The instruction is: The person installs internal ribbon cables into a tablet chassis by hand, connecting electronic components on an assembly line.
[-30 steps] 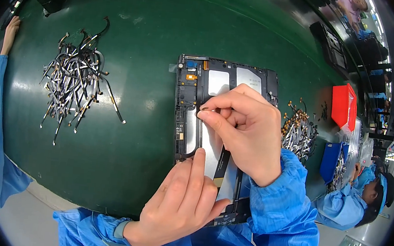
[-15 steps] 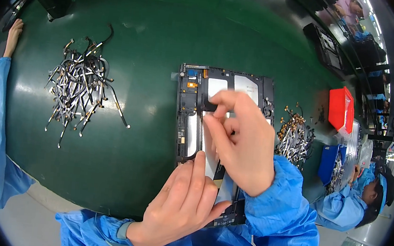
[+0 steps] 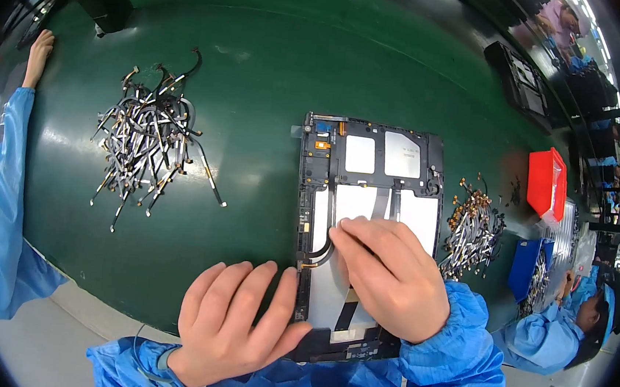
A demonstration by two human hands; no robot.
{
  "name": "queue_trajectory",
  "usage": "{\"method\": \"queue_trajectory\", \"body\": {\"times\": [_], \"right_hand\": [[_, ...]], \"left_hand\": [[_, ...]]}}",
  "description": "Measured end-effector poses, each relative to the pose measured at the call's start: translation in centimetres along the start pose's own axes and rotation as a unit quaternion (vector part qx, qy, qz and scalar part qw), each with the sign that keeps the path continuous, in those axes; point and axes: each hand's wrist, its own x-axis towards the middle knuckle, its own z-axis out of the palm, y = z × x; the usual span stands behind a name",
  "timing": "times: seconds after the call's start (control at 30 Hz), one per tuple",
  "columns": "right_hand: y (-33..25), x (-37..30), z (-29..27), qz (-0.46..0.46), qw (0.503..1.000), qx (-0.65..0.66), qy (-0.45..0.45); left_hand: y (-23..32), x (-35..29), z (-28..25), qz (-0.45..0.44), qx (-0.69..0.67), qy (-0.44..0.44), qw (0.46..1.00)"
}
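An opened tablet [image 3: 421,175] lies on the green table, its black frame, circuit parts and white battery panels showing. Along its left side runs a thin black flex cable [image 3: 331,209], which bends toward the tablet's left edge. My right hand [image 3: 395,278] is over the battery area, with thumb and fingertips pinched on the cable near its bend. Its exact grip is partly covered by the fingers. My left hand [image 3: 239,324] has its fingers spread, the index fingertip at the tablet's left edge beside the cable's lower end. That hand holds nothing.
On the left lies a heap of flex cables [image 3: 148,142]; a smaller pile [image 3: 471,233] is right of the tablet. Farther right are a red bin [image 3: 539,184] and a blue bin [image 3: 523,270]. Another black device [image 3: 522,83] lies at back right. Co-workers sit on both sides.
My right hand has come down the tablet, from its upper middle to the cable's bend. My left hand has slid left off the battery panel and spread its fingers. The view has shifted slightly.
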Motion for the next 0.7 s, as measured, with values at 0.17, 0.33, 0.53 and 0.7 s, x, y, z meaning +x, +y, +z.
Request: {"method": "queue_trajectory", "body": {"times": [0.17, 0.33, 0.53, 0.7], "right_hand": [[0.2, -0.7, -0.2, -0.065, 0.998, -0.001, -0.006], [-0.6, -0.3, -0.8, -0.070, 0.997, -0.033, -0.023], [-0.9, -3.2, -2.7, 0.117, 0.990, -0.063, 0.046], [0.9, -6.9, -2.0, 0.306, 0.946, -0.094, 0.044]], "left_hand": [[0.0, 0.4, 0.3, 0.006, 0.007, -0.011, 1.000], [0.1, 1.0, 0.2, 0.034, 0.060, -0.004, 0.998], [-0.1, 0.0, -0.3, -0.010, -0.021, -0.055, 0.998], [0.6, -1.0, -0.8, -0.134, -0.271, -0.101, 0.948]]}}
